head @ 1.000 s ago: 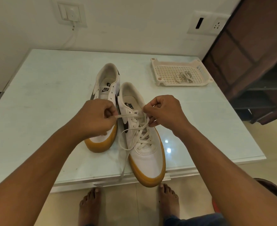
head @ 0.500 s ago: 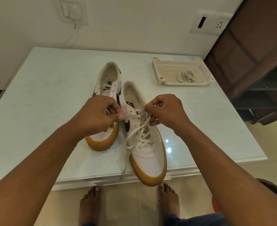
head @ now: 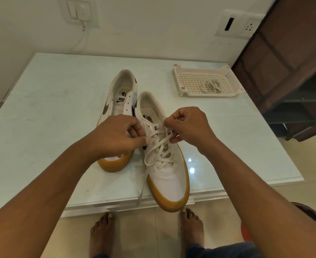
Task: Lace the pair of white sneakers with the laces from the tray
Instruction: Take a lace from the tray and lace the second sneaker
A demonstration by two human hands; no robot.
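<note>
Two white sneakers with gum soles stand side by side on the pale table (head: 42, 112). The right sneaker (head: 169, 175) carries a cream lace (head: 158, 151) crossed through its lower eyelets; its toe juts over the table's front edge. My left hand (head: 116, 135) pinches one lace end at the shoe's left eyelets. My right hand (head: 188, 125) grips the other lace end over the tongue. A loose lace tail hangs down past the table edge. The left sneaker (head: 122, 94) has no lace, and my left hand covers its front part.
A cream perforated tray (head: 190, 81) at the back right of the table holds a bundled second lace (head: 212, 86). A dark wooden shelf (head: 293, 71) stands to the right. Bare feet show on the floor below the table edge. Wall sockets sit behind.
The lace between my hands went from a taut straight span to slack as my left hand moved in to the shoe's left eyelets. My right hand barely moved.
</note>
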